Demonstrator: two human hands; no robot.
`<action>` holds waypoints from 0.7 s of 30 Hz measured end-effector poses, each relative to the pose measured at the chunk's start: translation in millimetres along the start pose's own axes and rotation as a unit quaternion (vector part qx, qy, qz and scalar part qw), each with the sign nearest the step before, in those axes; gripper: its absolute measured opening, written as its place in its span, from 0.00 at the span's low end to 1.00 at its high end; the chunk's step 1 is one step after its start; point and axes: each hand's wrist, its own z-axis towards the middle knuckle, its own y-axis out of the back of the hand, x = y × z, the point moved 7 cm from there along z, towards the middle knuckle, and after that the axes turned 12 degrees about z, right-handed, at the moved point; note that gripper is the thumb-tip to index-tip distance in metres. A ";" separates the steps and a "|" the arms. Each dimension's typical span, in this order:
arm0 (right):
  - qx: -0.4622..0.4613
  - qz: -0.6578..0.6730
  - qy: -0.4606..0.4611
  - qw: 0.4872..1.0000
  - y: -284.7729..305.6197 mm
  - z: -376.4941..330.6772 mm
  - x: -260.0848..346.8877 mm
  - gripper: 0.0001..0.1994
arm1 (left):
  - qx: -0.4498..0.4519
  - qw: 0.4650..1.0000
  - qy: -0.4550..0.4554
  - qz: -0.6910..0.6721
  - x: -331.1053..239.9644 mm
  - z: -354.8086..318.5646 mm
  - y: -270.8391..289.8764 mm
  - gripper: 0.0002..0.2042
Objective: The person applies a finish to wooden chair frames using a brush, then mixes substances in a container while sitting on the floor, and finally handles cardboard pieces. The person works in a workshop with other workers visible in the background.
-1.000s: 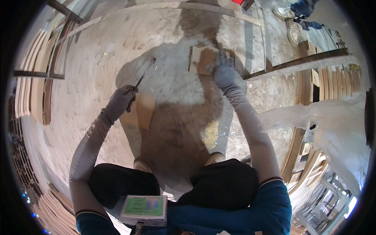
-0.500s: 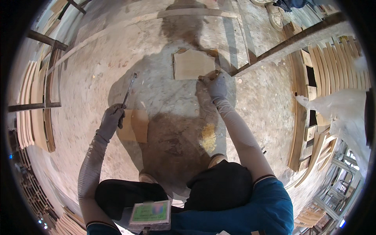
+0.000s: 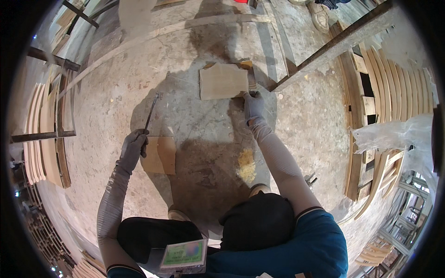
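Note:
My left hand point(image 3: 134, 144), in a grey glove, is closed around a thin dark metal rod-like tool point(image 3: 151, 111) that points away from me. Just beside that hand, a light brown cardboard piece point(image 3: 160, 155) lies on the floor. Ahead of me, a rectangular cardboard sheet point(image 3: 224, 82) rests over other brown pieces point(image 3: 252, 76), whose edges show at its far and right sides. My right hand point(image 3: 254, 105), also gloved, has its fingers closed at the sheet's near right corner; the fingertips are partly hidden.
A dark metal frame bar point(image 3: 333, 44) slants in from the upper right. Curved wooden slats point(image 3: 398, 83) on a wooden pallet point(image 3: 354, 162) stand at right, beside clear plastic wrap point(image 3: 389, 132). More slats point(image 3: 34, 134) stand at left. Yellow residue point(image 3: 246, 165) marks the floor. A shoe point(image 3: 320, 16) shows at the top.
The view has shifted slightly. My right hand and the cardboard sheet sit a little nearer to me, and more of the pieces beneath shows on the right. The left hand still holds the tool.

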 end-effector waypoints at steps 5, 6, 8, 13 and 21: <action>-0.006 -0.170 0.163 0.972 10.8 -5.9 26.5 0.10 | 0.015 1.000 -0.018 0.001 -6.4 6.7 -9.4 0.11; -0.012 -0.223 0.179 0.958 12.6 -6.9 29.0 0.10 | 0.014 1.000 -0.018 0.005 -6.9 6.4 -10.4 0.11; -0.020 -0.324 0.207 0.923 11.4 -9.6 35.7 0.10 | 0.009 1.000 -0.014 0.016 -6.3 5.3 -9.3 0.11; -0.015 -0.423 0.408 0.809 -2.0 -24.8 62.6 0.08 | 0.005 1.000 -0.005 0.011 -2.0 2.0 -4.6 0.11; 0.071 -0.458 0.299 0.834 -0.9 11.8 39.2 0.09 | 0.006 1.000 -0.004 0.001 -2.6 5.7 -7.8 0.11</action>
